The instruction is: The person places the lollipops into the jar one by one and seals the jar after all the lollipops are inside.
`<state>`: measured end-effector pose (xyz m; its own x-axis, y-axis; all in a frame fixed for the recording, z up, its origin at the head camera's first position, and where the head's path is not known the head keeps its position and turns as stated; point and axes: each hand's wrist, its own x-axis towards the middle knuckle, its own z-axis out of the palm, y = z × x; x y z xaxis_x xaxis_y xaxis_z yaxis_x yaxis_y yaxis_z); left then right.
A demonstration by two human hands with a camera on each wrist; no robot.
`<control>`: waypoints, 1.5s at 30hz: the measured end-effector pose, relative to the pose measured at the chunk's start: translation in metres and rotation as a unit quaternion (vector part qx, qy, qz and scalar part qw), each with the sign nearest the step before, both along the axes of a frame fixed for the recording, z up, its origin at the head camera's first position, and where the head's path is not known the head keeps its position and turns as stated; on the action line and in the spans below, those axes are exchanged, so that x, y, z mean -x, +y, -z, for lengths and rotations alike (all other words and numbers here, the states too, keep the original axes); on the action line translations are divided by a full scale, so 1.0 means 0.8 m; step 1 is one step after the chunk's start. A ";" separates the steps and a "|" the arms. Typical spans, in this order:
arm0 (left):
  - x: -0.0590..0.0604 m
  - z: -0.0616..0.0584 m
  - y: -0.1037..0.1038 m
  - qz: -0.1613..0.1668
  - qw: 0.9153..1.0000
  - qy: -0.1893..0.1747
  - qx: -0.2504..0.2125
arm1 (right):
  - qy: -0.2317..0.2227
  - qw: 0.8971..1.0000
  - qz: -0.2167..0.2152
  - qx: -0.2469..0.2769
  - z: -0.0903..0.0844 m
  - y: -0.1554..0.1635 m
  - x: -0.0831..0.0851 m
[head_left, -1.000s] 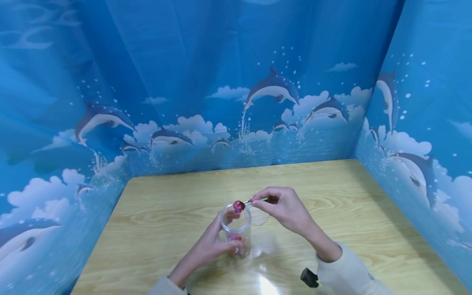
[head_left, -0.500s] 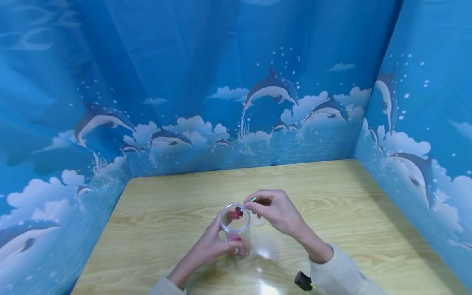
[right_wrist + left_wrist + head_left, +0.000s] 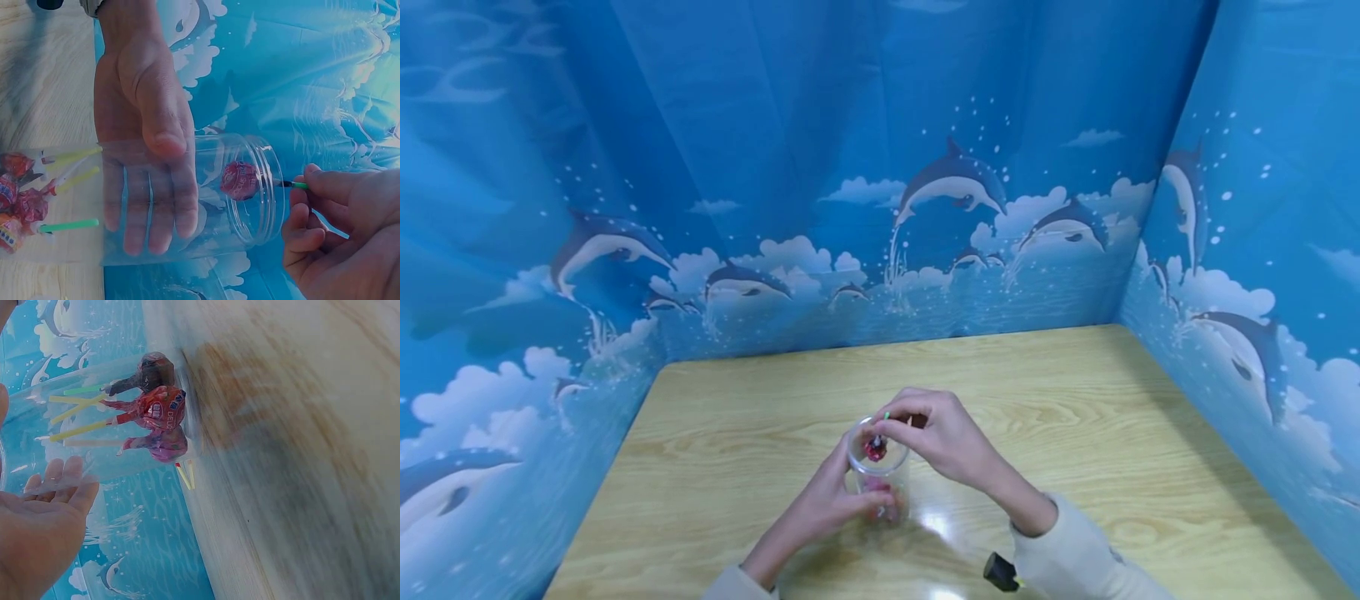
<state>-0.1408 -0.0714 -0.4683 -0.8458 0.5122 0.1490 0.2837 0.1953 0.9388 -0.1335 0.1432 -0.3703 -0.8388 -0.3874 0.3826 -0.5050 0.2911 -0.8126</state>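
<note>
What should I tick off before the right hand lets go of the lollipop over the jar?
1. Left hand grips the clear jar: ok.
2. Jar upright on the table: ok.
3. Lollipop head inside the jar mouth: ok.
4. Right hand pinches the green stick: ok.
5. Space above the lollipops already inside: ok.
6. Lid nearby: cannot tell.

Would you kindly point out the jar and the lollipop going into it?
jar (image 3: 250,187), right wrist view, clear wall near the mouth.
lollipop (image 3: 239,180), right wrist view, middle of its red wrapped head.
</note>
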 end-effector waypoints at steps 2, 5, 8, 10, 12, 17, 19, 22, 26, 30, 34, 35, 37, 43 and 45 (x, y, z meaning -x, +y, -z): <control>0.000 0.000 0.000 0.001 1.000 0.000 -0.001 | 0.001 1.000 -0.002 -0.004 0.001 -0.001 0.000; 0.000 0.001 -0.001 0.003 1.000 -0.001 -0.004 | -0.002 1.000 -0.005 -0.005 0.001 -0.002 0.000; 0.000 0.002 -0.001 0.003 1.000 0.001 -0.006 | -0.010 1.000 -0.004 -0.002 0.002 -0.003 0.000; 0.000 0.002 -0.001 0.002 1.000 0.002 -0.008 | -0.017 1.000 -0.001 0.003 0.002 -0.002 0.001; 0.001 0.002 -0.001 0.001 1.000 0.005 -0.008 | -0.024 1.000 0.007 0.010 0.003 0.002 0.003; 0.003 0.002 0.002 -0.002 1.000 0.010 -0.007 | -0.063 0.996 0.050 0.033 0.006 0.020 0.014; 0.003 0.002 0.002 -0.003 1.000 0.008 -0.005 | -0.083 0.993 0.072 0.039 0.009 0.030 0.021; 0.003 0.001 0.003 -0.007 1.000 0.006 0.000 | -0.115 0.987 0.102 0.048 0.018 0.042 0.032; 0.004 0.001 0.003 -0.008 1.000 0.007 0.002 | -0.154 0.978 0.131 0.056 0.034 0.053 0.048; 0.004 0.000 0.003 -0.011 1.000 0.003 0.006 | -0.178 0.972 0.144 0.059 0.051 0.059 0.062; 0.004 -0.001 0.003 -0.011 1.000 0.001 0.010 | -0.186 0.969 0.156 0.048 0.068 0.065 0.074; 0.004 0.000 0.003 -0.010 1.000 0.003 0.010 | -0.189 0.968 0.159 0.044 0.072 0.066 0.077; 0.004 -0.001 0.003 -0.010 1.000 0.006 0.010 | -0.198 0.965 0.166 0.034 0.080 0.068 0.081; 0.003 0.000 0.003 -0.010 1.000 0.008 0.008 | -0.214 0.958 0.190 -0.005 0.107 0.073 0.096; 0.004 0.000 0.003 -0.010 1.000 0.008 0.007 | -0.216 0.956 0.196 -0.018 0.119 0.076 0.102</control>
<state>-0.1437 -0.0687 -0.4684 -0.8533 0.4980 0.1546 0.2939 0.2144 0.9315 -0.2151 0.2038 -0.4654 -0.9990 -0.0177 -0.0402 0.0291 0.4208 -0.9067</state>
